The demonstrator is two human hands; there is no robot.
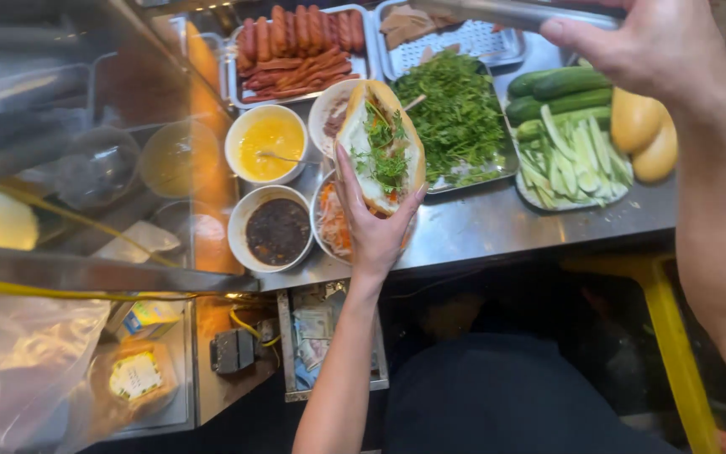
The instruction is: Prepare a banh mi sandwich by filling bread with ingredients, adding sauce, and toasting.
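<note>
The left hand (376, 227) cradles an open filled sandwich (381, 147) from below, fingers (348, 181) spread and curled around the crust. The sandwich lies in the palm with its long axis running away from the wrist, the open cut facing up, showing herbs and filling. It hovers above the steel table (481, 223), directly over a bowl of shredded pickled vegetables (332, 223).

The right hand (657, 46) is raised beyond and to the right of the sandwich, well apart from it. Its fingers appear pressed around long metal tongs (506, 13). The tongs are cut off by the top edge, so the grip cannot be confirmed in full.

Left of the left fingers stand a bowl of dark sauce (278, 229) and a bowl of yellow sauce (268, 143). A tray of green herbs (455, 113) lies between the two hands, nearer the left hand. Sliced cucumber (577, 151) lies beneath the right hand.
</note>
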